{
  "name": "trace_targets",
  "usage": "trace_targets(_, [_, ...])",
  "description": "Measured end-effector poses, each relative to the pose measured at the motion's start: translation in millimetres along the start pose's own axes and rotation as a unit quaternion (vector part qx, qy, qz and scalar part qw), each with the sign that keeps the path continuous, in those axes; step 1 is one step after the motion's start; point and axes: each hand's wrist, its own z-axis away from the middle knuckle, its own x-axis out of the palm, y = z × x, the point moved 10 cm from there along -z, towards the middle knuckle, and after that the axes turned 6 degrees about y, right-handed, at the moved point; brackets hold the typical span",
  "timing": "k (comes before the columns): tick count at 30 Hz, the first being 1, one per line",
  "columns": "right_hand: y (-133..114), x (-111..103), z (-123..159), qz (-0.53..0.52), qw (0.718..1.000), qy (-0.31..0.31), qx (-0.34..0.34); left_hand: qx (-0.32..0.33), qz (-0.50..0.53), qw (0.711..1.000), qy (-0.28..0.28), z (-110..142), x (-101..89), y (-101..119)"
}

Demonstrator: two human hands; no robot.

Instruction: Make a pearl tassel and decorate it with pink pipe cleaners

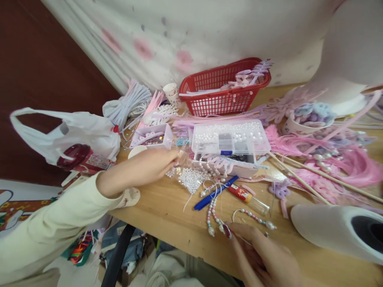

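My left hand (163, 161) reaches across the table with its fingers closed on the top of a clear plastic bag (191, 180) of white pearl beads. At the front edge, my right hand (260, 255) has thumb and forefinger drawn together; a thin pale line shows between them, too fine to name. Its painted nail is close to the end of a beaded strand (213, 211) of pink, white and blue pearls. A second beaded strand (257, 217) curves just beyond that hand. Between the hands lie a blue pen (215, 193) and a small red-labelled tube (248, 198).
Behind the bag stands a clear lidded bead box (230, 135) on a white tray. Further back is a red basket (221, 93). Wooden sticks (302, 179) and pink tassels (356, 163) cover the right. A white roll (326, 229) lies front right, a plastic carrier bag (80, 131) left.
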Motion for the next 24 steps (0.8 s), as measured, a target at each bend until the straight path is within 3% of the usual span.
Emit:
trace_targets(2, [1, 1, -1, -0.004, 1.0, -0.002, 0.004, -0.028, -0.025, 0.999, 0.03, -5, -26.0, -2])
trace_targets(6, [3, 1, -2, -0.001, 1.0, 0.008, 0.008, -0.074, -0.01, 0.983, 0.167, 7, -75.3, -1])
trace_targets(8, [4, 0, -1, 0.003, 1.0, 0.009, 0.013, -0.108, 0.073, 0.963, 0.235, 24, -79.7, -1])
trace_targets(9, [5, 1, -1, 0.005, 1.0, 0.007, 0.017, -0.129, 0.148, 0.948, 0.249, 33, -71.3, -1])
trace_targets(10, [6, 1, 0, 0.005, 1.0, 0.004, 0.022, -0.153, 0.271, 0.914, 0.259, 40, -56.3, -3])
trace_targets(11, [7, 2, 1, 0.005, 1.0, 0.001, 0.028, -0.186, 0.414, 0.856, 0.247, 45, -32.0, -3])
trace_targets(13, [9, 4, 1, 0.001, 0.999, -0.001, 0.039, -0.239, 0.664, 0.688, 0.166, 47, 29.8, 14])
trace_targets(15, [9, 4, 1, -0.002, 0.999, 0.005, 0.052, -0.242, 0.812, 0.523, 0.089, 40, 75.9, 45])
trace_targets(17, [9, 3, 0, 0.0, 0.997, 0.017, 0.07, -0.203, 0.89, 0.407, 0.027, 29, 99.1, 76])
trace_targets(18, [9, 2, -1, 0.002, 0.996, 0.026, 0.081, -0.184, 0.912, 0.366, 0.008, 25, 105.2, 87])
trace_targets(20, [6, -1, -3, 0.003, 0.994, 0.047, 0.102, -0.169, 0.935, 0.31, -0.006, 20, 113.3, 98])
trace_targets(24, [-7, -2, -11, -0.021, 0.99, 0.089, 0.11, -0.204, 0.943, 0.263, 0.001, 22, 124.7, 97])
